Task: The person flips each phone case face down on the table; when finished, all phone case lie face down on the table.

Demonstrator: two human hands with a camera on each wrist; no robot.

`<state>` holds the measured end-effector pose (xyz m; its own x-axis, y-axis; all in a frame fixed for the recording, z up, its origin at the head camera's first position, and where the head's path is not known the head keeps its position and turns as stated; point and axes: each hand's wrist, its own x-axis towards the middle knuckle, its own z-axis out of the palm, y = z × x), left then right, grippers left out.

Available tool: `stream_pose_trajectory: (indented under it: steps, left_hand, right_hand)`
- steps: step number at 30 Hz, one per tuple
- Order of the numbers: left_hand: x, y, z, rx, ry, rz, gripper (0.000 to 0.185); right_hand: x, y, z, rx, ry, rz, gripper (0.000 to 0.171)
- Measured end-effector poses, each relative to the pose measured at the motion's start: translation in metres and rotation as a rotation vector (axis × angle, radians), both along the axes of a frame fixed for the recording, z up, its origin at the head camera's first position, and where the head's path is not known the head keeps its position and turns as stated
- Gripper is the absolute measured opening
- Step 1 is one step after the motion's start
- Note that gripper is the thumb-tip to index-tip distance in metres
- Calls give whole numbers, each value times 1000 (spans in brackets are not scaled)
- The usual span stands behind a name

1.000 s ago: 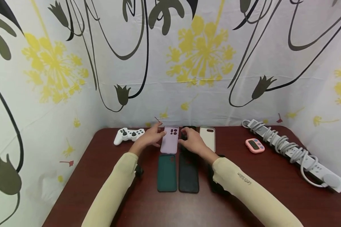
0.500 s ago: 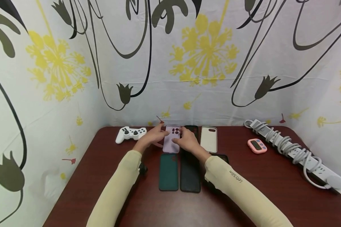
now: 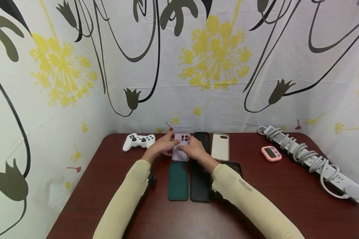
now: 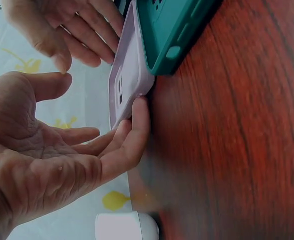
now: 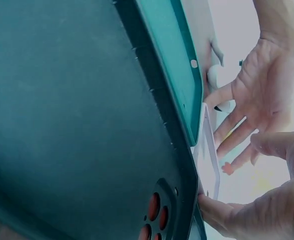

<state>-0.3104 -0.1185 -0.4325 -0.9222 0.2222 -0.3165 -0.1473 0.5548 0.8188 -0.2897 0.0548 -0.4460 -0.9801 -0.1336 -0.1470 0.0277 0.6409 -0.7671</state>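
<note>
A lilac phone case (image 3: 181, 148) lies in the back row on the dark red table (image 3: 101, 186), between my two hands. The straight fingers of my left hand (image 3: 164, 144) press against its left edge; in the left wrist view those fingertips (image 4: 138, 111) touch the lilac case (image 4: 124, 82), which is tilted up off the wood. My right hand (image 3: 192, 150) curls its fingers (image 4: 94, 37) over the opposite edge. The right wrist view shows the thin lilac case (image 5: 210, 160) on edge between the two hands, beyond a teal case (image 5: 183, 65).
In front lie a teal case (image 3: 178, 181) and a black case (image 3: 199, 183). Another black case (image 3: 203, 137) and a cream one (image 3: 220, 146) sit in the back row. A white game controller (image 3: 138, 140) lies left; a pink timer (image 3: 271, 153) and a power strip (image 3: 306, 156) lie right.
My right hand has moved left from the black case onto the lilac case's right edge. My left hand stayed at its left edge, and the case has tipped up.
</note>
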Motion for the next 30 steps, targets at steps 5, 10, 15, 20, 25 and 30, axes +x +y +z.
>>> stream_pose_trajectory:
  steps: [5,10,15,20,25,30]
  left_hand:
    - [1,5,-5,-50,74,15,86]
    - [2,8,-11,-91,141,-21,87]
    - [2,6,-11,-90,147,-23,93]
    - [3,5,-10,-104,165,-29,93]
    - [6,3,-8,-157,226,-46,93]
    - [8,1,-6,-124,241,-53,89]
  right_hand:
    - [0,0,3,-28,-24,-1,85]
    - [-2,4,3,-14,-20,-16,80]
    - [-2,7,4,2,-38,-7,82]
    - [-2,7,4,11,-33,5,82]
    - [-4,9,0,4,-23,28,79]
    - [-3,9,0,-15,-30,41,80]
